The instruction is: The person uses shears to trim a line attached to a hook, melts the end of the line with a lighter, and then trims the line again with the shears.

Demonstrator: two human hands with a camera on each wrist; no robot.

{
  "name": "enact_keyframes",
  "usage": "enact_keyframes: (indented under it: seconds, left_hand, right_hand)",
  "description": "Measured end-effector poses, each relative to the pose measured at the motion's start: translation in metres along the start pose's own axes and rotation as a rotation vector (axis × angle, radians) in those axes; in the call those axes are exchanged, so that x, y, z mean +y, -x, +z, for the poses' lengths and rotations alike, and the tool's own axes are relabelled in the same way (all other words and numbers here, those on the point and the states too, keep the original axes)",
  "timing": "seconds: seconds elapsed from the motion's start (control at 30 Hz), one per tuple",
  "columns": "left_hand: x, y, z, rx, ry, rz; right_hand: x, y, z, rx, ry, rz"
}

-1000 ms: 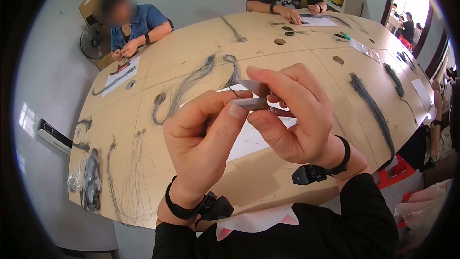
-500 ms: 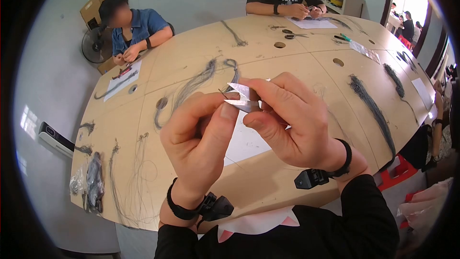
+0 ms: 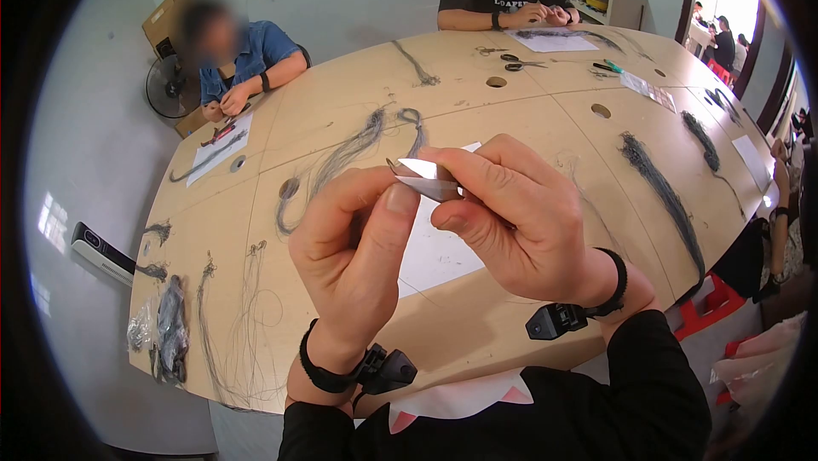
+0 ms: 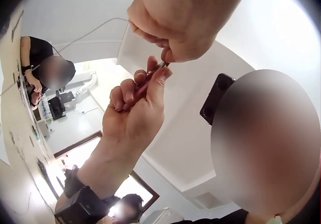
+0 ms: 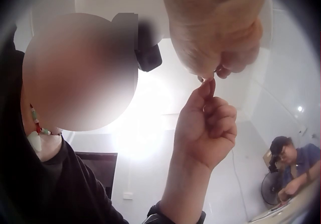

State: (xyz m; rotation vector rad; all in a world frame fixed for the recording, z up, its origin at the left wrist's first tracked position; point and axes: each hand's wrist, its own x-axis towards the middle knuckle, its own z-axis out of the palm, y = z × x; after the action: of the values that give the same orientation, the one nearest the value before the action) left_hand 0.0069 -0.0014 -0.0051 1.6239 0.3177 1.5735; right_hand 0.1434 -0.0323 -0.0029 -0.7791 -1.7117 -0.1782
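Observation:
In the head view my left hand (image 3: 354, 239) pinches a thin dark strand (image 3: 392, 167) between thumb and index finger, with a short bit sticking up past the fingertips. My right hand (image 3: 524, 218) grips small scissors (image 3: 426, 180) with broad, pointed silver blades. Those blades lie nearly together, right at the left fingertips and the strand's end. Part of the scissors' red handle (image 4: 138, 92) shows among the right fingers in the left wrist view. From the left hand a long thin strand (image 4: 98, 27) trails away there. The right palm hides most of the handle.
White paper (image 3: 439, 256) lies on the table below my hands. Bundles of grey strands (image 3: 660, 193) are spread around, with a plastic bag (image 3: 172, 325) at the left. Black scissors (image 3: 521, 63) lie farther back. Two people sit across the table.
The scissor blades stood apart before and are now nearly together. Both hands have shifted slightly left. The person at the back has moved their hands together over the paper.

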Motion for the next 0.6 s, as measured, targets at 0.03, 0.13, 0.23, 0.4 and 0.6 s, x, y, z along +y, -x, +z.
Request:
enact_keyframes:
  seconds: [0.03,0.13,0.23,0.4,0.6]
  left_hand:
    - [-0.0006,-0.0005,0.0013,0.025,-0.043,0.031]
    - [-0.0001,-0.0009,0.0014,0.034,-0.056,0.014]
    - [-0.0009,-0.0008,0.0003,0.023,-0.04,0.007]
    - [0.0024,0.0012,-0.0045,-0.015,0.048,-0.067]
    - [0.0021,0.0013,-0.0059,-0.018,0.02,-0.069]
  right_hand:
    - [0.0,-0.0001,0.0002,0.001,-0.001,0.002]
    - [0.0013,0.0002,0.0012,0.014,0.003,-0.002]
    - [0.0006,0.0003,0.0011,0.016,0.013,0.003]
    - [0.0023,0.0015,0.0025,0.04,0.015,-0.013]
    - [0.0013,0.0007,0.0018,0.04,0.023,-0.017]
